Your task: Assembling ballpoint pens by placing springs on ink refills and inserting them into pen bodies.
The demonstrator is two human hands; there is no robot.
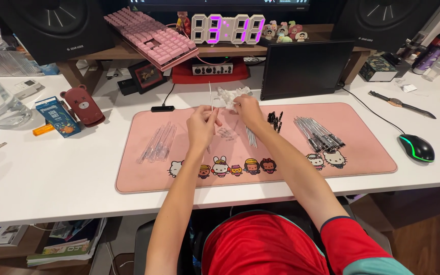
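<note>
Bare mat (373,127) between pen piles (tablet (304,69) blocks behind).

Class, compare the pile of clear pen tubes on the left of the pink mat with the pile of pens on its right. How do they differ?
The clear tubes look empty and colourless; the pens on the right show dark tips and dark insides. The clear tubes lie left of the left hand, the pens right of the right hand. Both piles lie flat on the pink mat, fanned out, untouched by either hand.
</note>
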